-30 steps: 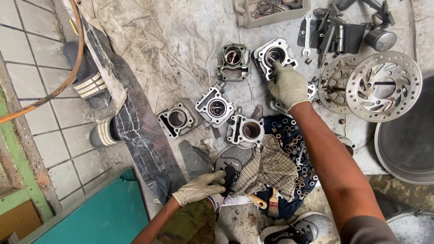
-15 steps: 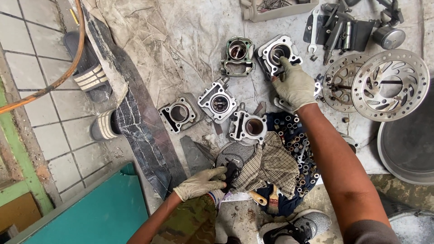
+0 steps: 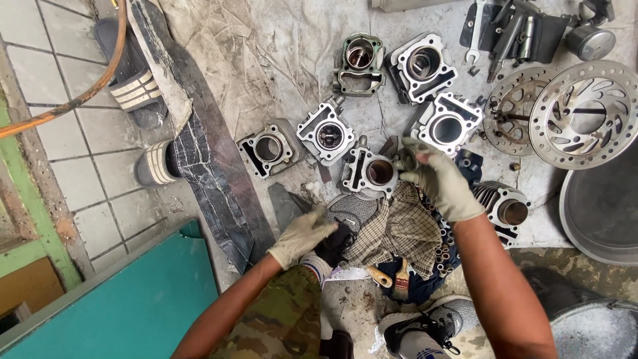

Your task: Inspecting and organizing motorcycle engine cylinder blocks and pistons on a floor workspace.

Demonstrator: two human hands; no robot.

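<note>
Cylinder blocks of grey cast metal, each square-flanged with a round bore, lie scattered over the dirty tarpaulin (image 3: 266,60) in the upper middle of the frame. The one nearest the fingers — the bare-metal cylinder block with a rusty brown bore (image 3: 370,173) — sits at the centre, and the gloved right hand (image 3: 435,181) is just beside it, fingers (image 3: 407,159) curled on a small dark piece I cannot make out. The gloved left hand (image 3: 302,234), lower centre, has its fingers bent down over a black lump (image 3: 334,242) at the edge of the checked rag (image 3: 399,229); whether it grips or only presses, I cannot tell.

Such a block looks heavy for its bulk, stiff, probably oily and so slippery in cloth gloves; its thin cooling fins could chip if dropped. A sound hold would seem to be across the flange edges or with fingers hooked into the bore — not by the fins.

Further out: a finned cylinder (image 3: 502,206) lies on its side to the right, two drilled brake discs (image 3: 585,116) sit upper right, and striped sandals (image 3: 139,96) rest on the tiles at left.
</note>
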